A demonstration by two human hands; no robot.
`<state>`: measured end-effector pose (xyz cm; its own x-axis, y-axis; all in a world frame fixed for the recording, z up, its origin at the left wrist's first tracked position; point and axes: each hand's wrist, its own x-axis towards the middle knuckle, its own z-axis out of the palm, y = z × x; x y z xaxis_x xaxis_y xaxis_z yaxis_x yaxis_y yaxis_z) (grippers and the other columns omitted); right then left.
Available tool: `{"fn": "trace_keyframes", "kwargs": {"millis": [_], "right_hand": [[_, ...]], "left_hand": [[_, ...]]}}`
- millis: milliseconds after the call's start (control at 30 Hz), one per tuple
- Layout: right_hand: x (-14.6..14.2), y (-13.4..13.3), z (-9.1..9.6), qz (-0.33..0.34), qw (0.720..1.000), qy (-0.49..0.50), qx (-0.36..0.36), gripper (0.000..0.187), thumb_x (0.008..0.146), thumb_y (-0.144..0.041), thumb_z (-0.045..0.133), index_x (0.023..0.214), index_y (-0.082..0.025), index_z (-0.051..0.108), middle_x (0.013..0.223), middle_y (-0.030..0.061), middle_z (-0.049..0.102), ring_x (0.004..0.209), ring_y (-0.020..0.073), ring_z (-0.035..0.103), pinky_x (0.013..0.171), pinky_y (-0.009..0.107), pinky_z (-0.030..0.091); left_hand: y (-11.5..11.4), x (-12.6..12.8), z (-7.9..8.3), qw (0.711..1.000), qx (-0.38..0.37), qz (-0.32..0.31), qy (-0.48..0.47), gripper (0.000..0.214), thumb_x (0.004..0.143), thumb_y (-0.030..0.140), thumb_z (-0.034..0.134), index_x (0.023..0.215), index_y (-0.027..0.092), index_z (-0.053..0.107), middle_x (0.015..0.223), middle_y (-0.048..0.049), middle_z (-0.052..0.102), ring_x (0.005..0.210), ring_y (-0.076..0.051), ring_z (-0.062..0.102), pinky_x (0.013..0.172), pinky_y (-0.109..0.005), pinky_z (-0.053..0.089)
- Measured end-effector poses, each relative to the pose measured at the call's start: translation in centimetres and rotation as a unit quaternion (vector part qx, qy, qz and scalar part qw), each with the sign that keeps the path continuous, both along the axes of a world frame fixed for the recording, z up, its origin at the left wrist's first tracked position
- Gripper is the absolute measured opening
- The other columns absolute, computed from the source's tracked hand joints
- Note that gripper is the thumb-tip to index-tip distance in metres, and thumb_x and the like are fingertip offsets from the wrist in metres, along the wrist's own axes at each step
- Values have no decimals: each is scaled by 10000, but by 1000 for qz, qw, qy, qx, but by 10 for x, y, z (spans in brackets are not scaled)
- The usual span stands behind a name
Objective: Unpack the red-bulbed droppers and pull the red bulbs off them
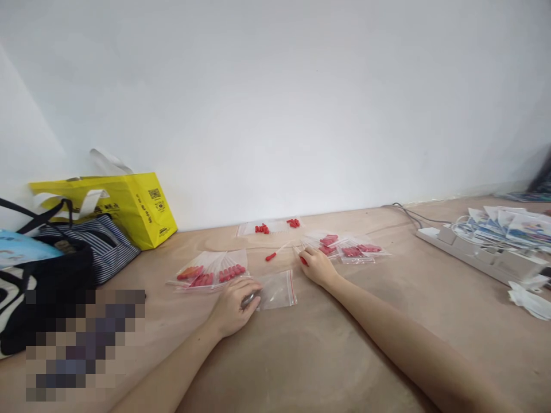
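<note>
My left hand (236, 304) is curled round a dark, shiny rounded object (249, 298), mostly hidden by the fingers. It rests at the left end of a clear zip bag (275, 289) with a red seal strip. My right hand (316, 265) has its fingers closed on a small red-handled stick (303, 261); its thin pale end points up and left. Between the hands, farther back, lies another red-handled stick (271, 256). Beyond my left hand, a clear bag (215, 261) bears several red-handled pieces in a fan. More bagged red pieces (352, 251) lie beyond my right hand.
Against the wall, small red pieces (262, 229) lie on a clear bag (246, 229). At left stand a yellow bag (142, 212), a striped pouch (114, 246) and a black bag (51, 304). A power strip (469, 261) and printed packets (512, 226) are at right.
</note>
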<state>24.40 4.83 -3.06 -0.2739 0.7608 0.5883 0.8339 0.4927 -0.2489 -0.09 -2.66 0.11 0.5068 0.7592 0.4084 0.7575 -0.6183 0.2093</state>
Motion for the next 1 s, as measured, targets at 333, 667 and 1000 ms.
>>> {"fn": "trace_keyframes", "kwargs": {"millis": [333,667,1000], "right_hand": [[-4,-6,9,-63,990,-115,-54,300,808,-330,427,773,-118,637,832,134,586,831,230,527,739,315,363],[-21,-5,26,-46,988,-119,-86,306,846,-286,335,936,-183,609,988,102,576,966,240,460,788,375,293],[-67,32,33,60,970,-199,-128,329,710,-118,447,985,-222,594,1030,75,566,957,230,462,776,383,299]], "left_hand": [[-3,2,1,994,-36,101,-4,198,771,341,471,844,225,614,932,-40,630,927,-219,549,832,-366,411],[-10,8,10,966,-105,224,-67,233,625,257,602,843,179,565,940,-52,513,886,-217,543,783,-355,437],[3,-8,5,947,-53,242,-202,285,500,211,657,770,192,568,940,-51,482,921,-236,521,736,-352,491]]}}
